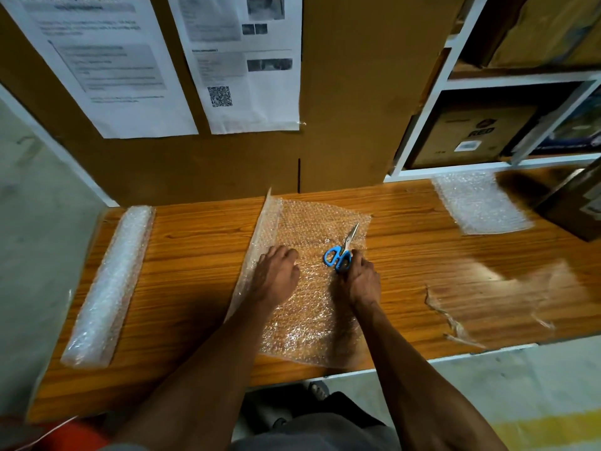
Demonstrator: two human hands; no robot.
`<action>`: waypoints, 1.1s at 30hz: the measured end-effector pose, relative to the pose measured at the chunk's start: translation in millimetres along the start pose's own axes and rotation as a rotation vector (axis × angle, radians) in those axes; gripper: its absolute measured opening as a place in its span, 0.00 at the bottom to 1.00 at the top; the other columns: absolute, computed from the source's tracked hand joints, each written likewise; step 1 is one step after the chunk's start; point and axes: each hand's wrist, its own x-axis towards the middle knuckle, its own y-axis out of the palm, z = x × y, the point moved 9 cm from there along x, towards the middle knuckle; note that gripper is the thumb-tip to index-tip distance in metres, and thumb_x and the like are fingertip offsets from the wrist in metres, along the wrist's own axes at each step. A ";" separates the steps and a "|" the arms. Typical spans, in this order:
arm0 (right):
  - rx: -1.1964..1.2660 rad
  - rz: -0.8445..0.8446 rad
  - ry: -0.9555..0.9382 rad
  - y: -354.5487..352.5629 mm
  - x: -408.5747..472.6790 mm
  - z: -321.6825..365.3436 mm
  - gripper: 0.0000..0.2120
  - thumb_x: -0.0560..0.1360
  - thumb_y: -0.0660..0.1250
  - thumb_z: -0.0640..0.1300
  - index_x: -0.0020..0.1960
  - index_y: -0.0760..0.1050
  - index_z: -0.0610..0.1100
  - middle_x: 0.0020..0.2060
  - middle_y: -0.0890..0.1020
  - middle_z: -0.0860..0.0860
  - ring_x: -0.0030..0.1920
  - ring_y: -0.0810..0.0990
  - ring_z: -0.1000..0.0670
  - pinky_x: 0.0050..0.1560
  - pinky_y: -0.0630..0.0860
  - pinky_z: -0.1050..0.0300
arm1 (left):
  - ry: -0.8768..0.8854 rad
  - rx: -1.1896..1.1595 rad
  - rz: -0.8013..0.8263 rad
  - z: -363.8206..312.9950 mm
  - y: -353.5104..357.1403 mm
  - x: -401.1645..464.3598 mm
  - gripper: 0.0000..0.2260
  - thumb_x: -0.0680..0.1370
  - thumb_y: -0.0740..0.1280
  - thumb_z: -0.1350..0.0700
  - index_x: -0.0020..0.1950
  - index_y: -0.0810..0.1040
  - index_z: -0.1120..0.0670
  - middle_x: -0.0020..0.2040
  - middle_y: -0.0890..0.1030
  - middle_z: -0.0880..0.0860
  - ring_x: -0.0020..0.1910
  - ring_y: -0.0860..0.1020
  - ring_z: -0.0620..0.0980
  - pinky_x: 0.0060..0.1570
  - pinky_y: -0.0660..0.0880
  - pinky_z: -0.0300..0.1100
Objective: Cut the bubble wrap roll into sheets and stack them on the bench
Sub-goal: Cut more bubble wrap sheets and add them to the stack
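Fingers of the right hand (359, 278) were curled around the lower loop of the blue-handled steel scissors (341, 253), whose blades lay shut and pointing away across the sheet. Those of the left hand (276, 275) were bent at the knuckles, pressing down on the sheet and gripping nothing.

By size, the long brown wood-grain bench (195, 242) came first, one of it. Next, one tight white bubble wrap roll (109, 288) lay along the bench's left end, well apart from both hands, and it looked thick, so I judged much cutting was left. Then came one clear bubble wrap sheet (312, 307) spread flat at the middle under both hands, its left edge (260, 242) curled up; whether it had been fully trimmed I could not tell. One white stack of cut bubble wrap sheets (481, 203) sat at the far right; how many layers it held could not be counted. One thin clear plastic film scrap (487, 307) lay crumpled near the front right edge.

The middle sheet had not yet joined the stack, so the task seemed at an early to middle stage.
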 end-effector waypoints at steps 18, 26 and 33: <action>-0.011 -0.060 -0.149 -12.9 15.1 -17.0 0.23 0.79 0.68 0.48 0.71 0.69 0.47 0.61 0.81 0.46 0.59 0.76 0.41 0.57 0.75 0.43 | -0.329 -0.297 0.238 -54.1 74.1 74.9 0.29 0.72 0.77 0.41 0.68 0.74 0.51 0.62 0.79 0.54 0.60 0.78 0.57 0.57 0.78 0.50; 0.087 -0.075 -0.121 -22.9 13.6 -6.0 0.22 0.81 0.65 0.51 0.71 0.71 0.44 0.63 0.81 0.44 0.62 0.77 0.39 0.59 0.73 0.44 | -0.266 -0.453 0.222 -51.4 57.2 60.1 0.10 0.76 0.74 0.46 0.50 0.73 0.42 0.50 0.84 0.49 0.45 0.82 0.53 0.44 0.78 0.44; 0.813 0.041 0.237 5.2 1.7 4.4 0.20 0.75 0.68 0.66 0.55 0.80 0.51 0.49 0.87 0.46 0.51 0.86 0.44 0.56 0.83 0.39 | -0.198 -0.572 0.284 -40.9 37.1 17.7 0.08 0.73 0.73 0.49 0.48 0.76 0.40 0.44 0.83 0.46 0.44 0.82 0.52 0.48 0.81 0.53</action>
